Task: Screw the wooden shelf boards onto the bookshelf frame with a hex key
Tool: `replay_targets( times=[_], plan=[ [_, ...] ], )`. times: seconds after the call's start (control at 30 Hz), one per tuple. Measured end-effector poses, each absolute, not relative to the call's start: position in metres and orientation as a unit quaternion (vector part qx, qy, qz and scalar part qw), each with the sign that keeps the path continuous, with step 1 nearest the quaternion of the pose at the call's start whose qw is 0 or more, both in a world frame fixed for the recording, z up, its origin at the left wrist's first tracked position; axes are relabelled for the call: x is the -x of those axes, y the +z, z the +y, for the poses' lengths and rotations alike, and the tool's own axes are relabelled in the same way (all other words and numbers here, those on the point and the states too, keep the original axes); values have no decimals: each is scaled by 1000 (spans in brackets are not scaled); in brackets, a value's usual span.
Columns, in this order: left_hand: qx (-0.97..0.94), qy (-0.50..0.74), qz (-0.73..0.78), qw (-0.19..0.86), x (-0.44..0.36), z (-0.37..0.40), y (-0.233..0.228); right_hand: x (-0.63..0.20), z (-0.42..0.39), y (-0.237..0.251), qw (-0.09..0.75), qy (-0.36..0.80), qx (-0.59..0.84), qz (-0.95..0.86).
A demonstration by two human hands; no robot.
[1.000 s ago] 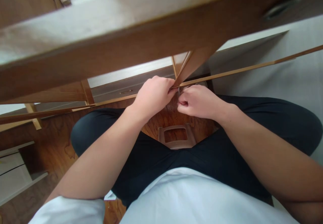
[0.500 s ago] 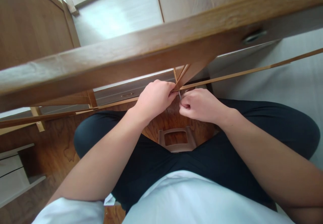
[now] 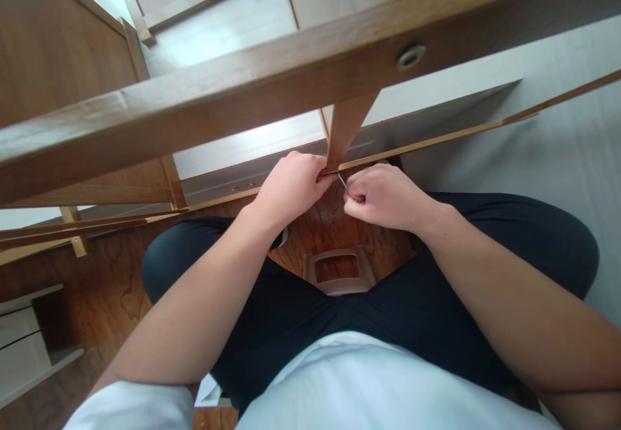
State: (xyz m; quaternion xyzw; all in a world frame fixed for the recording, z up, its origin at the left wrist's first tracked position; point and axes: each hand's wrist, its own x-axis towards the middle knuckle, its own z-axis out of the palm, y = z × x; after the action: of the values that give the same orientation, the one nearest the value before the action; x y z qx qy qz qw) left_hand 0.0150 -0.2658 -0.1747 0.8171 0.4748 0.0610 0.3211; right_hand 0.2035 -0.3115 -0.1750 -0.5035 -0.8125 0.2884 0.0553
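My left hand (image 3: 297,183) is closed at the joint where an upright wooden slat (image 3: 350,126) meets a thin wooden rail (image 3: 427,142). Its fingertips pinch the wood there and are partly hidden. Just to its right, my right hand (image 3: 381,194) is curled round a thin metal rod, seemingly a hex key (image 3: 343,182). The rod's far end points up and left to the joint by my left fingertips; whether it sits in a bolt cannot be made out. Most of the tool is hidden in my fist.
A thick wooden beam (image 3: 218,100) with a metal-ringed hole (image 3: 411,57) crosses above my hands. Between my knees stands a small brown plastic stool (image 3: 339,284) on the wood floor. A wooden panel (image 3: 63,55) rises at the left, and a white piece with drawers (image 3: 24,346) lies lower left.
The beam and slat have shifted left in view. The metal rod has gone from nearly upright to a slant. Both hands keep their holds at the same joint.
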Motion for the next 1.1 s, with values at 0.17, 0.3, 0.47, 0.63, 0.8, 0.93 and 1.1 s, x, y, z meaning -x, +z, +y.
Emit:
replay_targets(
  times=[0.17,0.3,0.47,0.63,0.8,0.93,1.1],
  plan=[
    [-814,69,476,325,-15,-266,-173,-201,-313,-177,54,281,509,-812],
    [-817,65,482,311,-16,-266,-173,-195,-317,-178,66,259,530,-805],
    [-814,50,512,271,-17,-267,-175,-192,-321,-181,78,223,566,-790],
    [-799,105,562,185,-8,-286,-154,-197,-318,-183,97,205,587,-777],
    [-756,183,567,272,1,-311,-142,-203,-317,-183,117,206,593,-770],
    [-631,210,571,481,-11,-319,-171,-205,-317,-182,143,247,589,-756],
    [-412,325,587,616,-35,-318,-205,-206,-319,-189,229,404,566,-681]
  ],
)
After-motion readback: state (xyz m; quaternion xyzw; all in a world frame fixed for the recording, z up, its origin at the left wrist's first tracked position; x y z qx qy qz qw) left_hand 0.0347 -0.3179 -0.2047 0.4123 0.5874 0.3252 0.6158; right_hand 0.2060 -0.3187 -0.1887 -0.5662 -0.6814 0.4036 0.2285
